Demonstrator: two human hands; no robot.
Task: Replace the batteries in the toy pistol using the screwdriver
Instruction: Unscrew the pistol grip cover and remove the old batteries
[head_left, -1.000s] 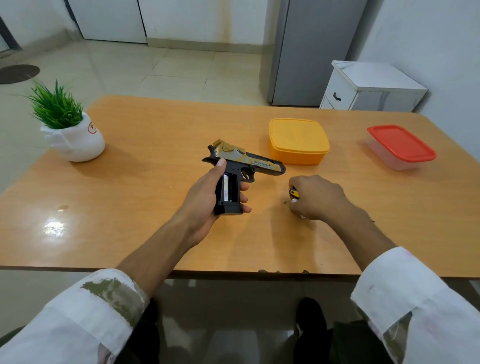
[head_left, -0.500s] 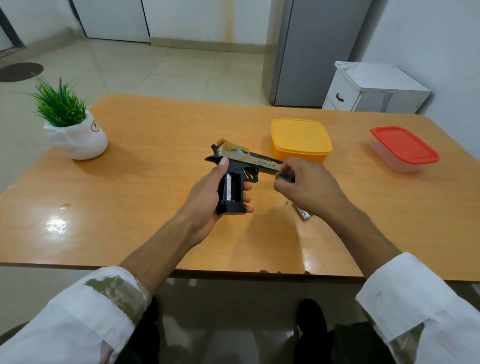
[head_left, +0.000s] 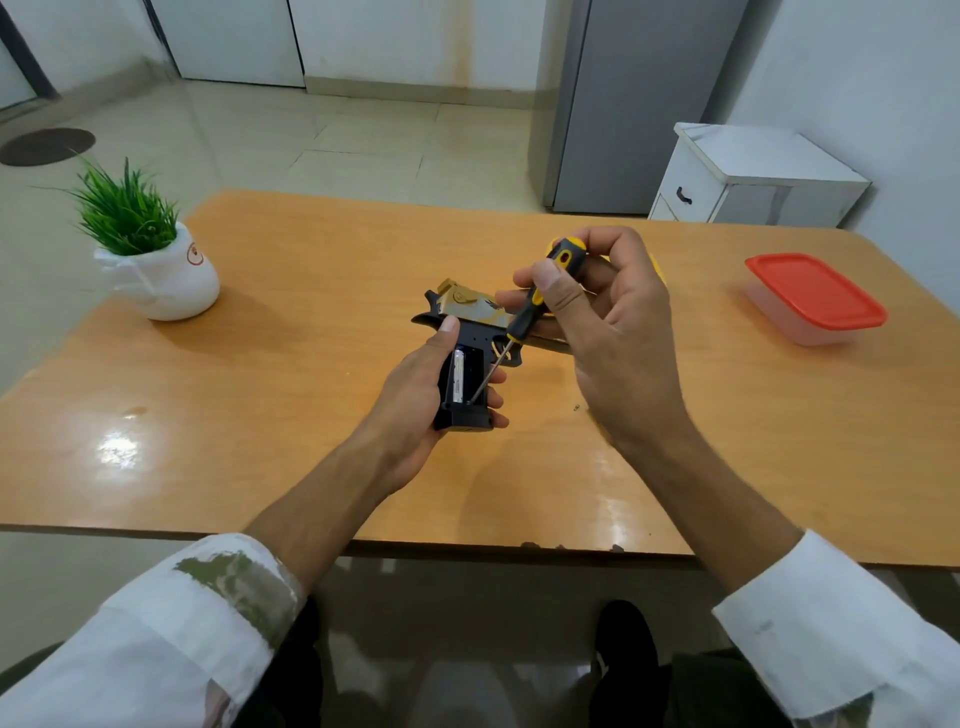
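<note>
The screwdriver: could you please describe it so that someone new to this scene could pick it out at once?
At the middle of the orange wooden table, the left hand holds a toy pistol. Just right of it the right hand pinches the screwdriver, slanted with its thin metal tip down in the pistol's open grip. Its black-and-yellow handle sets it apart from the black-and-gold pistol.

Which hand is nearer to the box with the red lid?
Right. The right hand, holding the screwdriver, is left of the box; the left hand, gripping the toy pistol, is farther left.
</note>
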